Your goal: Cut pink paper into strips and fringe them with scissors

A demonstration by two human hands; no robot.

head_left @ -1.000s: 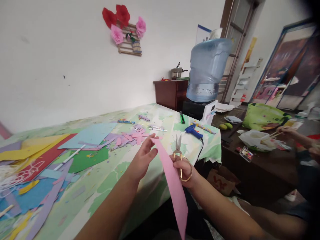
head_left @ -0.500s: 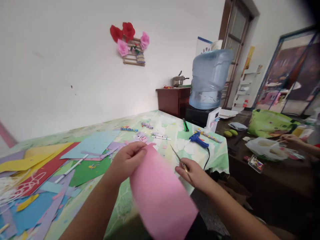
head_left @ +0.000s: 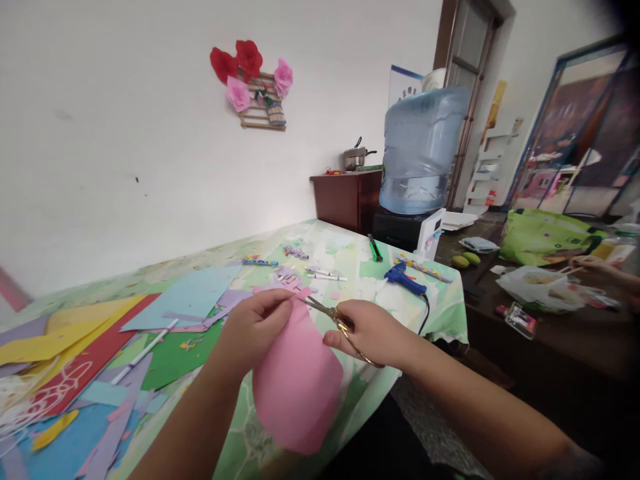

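Note:
My left hand (head_left: pixel 260 327) pinches the top edge of a pink sheet of paper (head_left: pixel 299 387), which hangs down curved over the front edge of the table. My right hand (head_left: pixel 370 330) is closed around the handles of a pair of gold-handled scissors (head_left: pixel 330 311). Their blades are parted a little and reach the top of the pink paper, close beside my left fingertips. Whether the blades are cutting into the paper I cannot tell. Part of the scissors' handles is hidden by my right fingers.
On the patterned tablecloth (head_left: pixel 350 233) lie a blue glue gun (head_left: pixel 405 279), a green utility knife (head_left: pixel 375 248), white pens (head_left: pixel 326 275) and coloured paper sheets (head_left: pixel 185 297). A water dispenser bottle (head_left: pixel 423 153) stands behind. Another person's hand (head_left: pixel 595 267) is at a plastic bag on the right.
My right hand has brought the scissors up and left to the top of the pink paper, and the blades have parted. The paper's lower part has swung left and curled.

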